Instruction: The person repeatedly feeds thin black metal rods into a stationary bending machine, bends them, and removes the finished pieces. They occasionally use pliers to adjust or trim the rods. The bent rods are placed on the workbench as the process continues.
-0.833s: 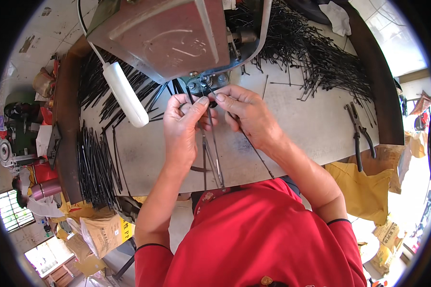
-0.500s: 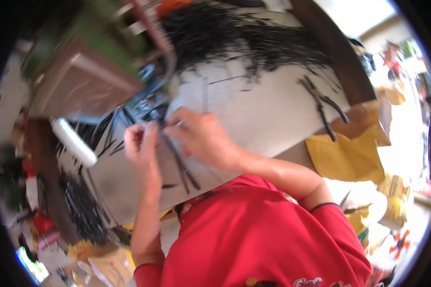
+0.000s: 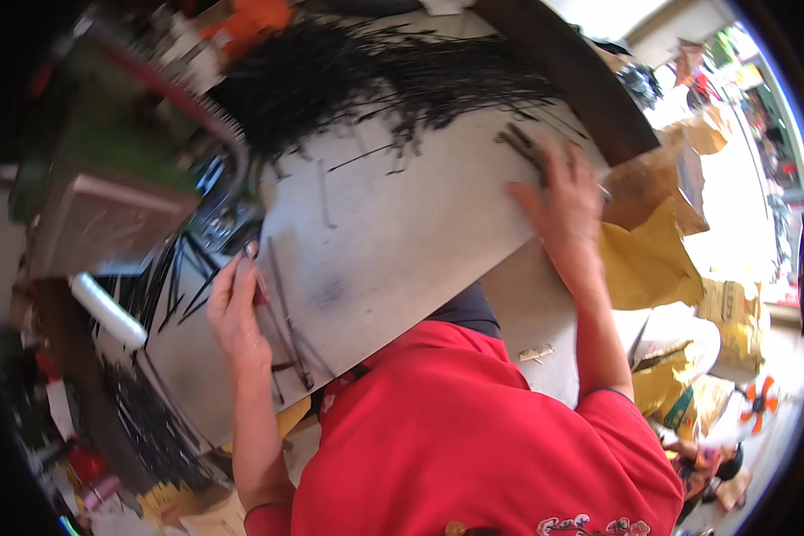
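Right hand (image 3: 566, 207): fingers spread well apart and clasping nothing, set over the pliers (image 3: 520, 146) near the table's right end. Contact with the pliers cannot be confirmed; the hand covers part of them. Left hand (image 3: 238, 311): fingers drawn together on slim black rods (image 3: 286, 314), just beside the machine (image 3: 112, 214). Blur hides how many rods are gripped.

Change noted: the right hand has left the left one, beside which it was working at the machine, and now stands well apart from it. The view has swung to the right as well. In this inspector's judgement, handling of the rods now rests with the left hand alone, and the pliers are the right hand's concern.

The held rods slant from the left hand toward the near edge of the table (image 3: 402, 237). Farther out, a dense black pile (image 3: 330, 80) covers the table's far side. A separate bundle (image 3: 152, 415) lies at the left end, and a white cylinder (image 3: 107, 310) is near the machine.
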{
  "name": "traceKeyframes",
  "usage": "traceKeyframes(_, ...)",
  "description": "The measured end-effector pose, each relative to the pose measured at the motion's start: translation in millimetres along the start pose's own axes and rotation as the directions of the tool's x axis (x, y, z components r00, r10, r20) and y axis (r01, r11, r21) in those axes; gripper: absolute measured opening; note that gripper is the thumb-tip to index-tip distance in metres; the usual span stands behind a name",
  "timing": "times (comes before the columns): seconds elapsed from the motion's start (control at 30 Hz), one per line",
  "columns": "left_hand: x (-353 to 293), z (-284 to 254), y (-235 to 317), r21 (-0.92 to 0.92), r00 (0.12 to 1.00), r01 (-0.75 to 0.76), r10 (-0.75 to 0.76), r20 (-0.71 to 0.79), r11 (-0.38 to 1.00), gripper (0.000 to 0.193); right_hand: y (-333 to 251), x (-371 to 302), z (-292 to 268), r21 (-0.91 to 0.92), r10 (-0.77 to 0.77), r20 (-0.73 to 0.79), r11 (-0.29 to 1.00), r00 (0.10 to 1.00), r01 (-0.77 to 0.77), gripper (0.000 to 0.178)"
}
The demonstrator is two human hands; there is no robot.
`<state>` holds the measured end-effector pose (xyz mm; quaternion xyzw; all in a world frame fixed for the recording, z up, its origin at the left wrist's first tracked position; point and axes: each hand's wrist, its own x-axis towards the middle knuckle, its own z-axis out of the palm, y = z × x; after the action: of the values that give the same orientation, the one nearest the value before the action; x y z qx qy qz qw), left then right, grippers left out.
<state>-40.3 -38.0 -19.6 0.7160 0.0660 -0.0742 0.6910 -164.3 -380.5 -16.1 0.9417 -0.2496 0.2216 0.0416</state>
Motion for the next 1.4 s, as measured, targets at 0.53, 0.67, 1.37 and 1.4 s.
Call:
traceKeyframes(0.53, 3, -10, 3, -0.246, 0.980, 0.169, -0.137, 0.143, 0.954, 0.026, -74, -23, -73, 0.736, -0.223, 0.673, 0.100, 0.706, -0.670, 0.029)
traceKeyframes(0.67, -2, -11, 6, -0.284, 0.980, 0.169, -0.132, 0.146, 0.944, 0.022, -130, -41, -65, 0.478, -0.561, 0.748, 0.086, 0.354, -0.874, 0.028)
traceKeyframes(1.37, -8, -17, 7, -0.434, 0.968, 0.250, -0.205, 0.148, 0.866, 0.015, -172, -37, -56, 0.347, -0.689, 0.692, 0.055, 0.216, -0.936, 0.034)
traceKeyframes(1.4, -8, -17, 7, -0.430, 0.968, 0.250, -0.207, 0.145, 0.868, 0.015, -172, -37, -55, 0.353, -0.689, 0.691, 0.060, 0.217, -0.934, 0.033)
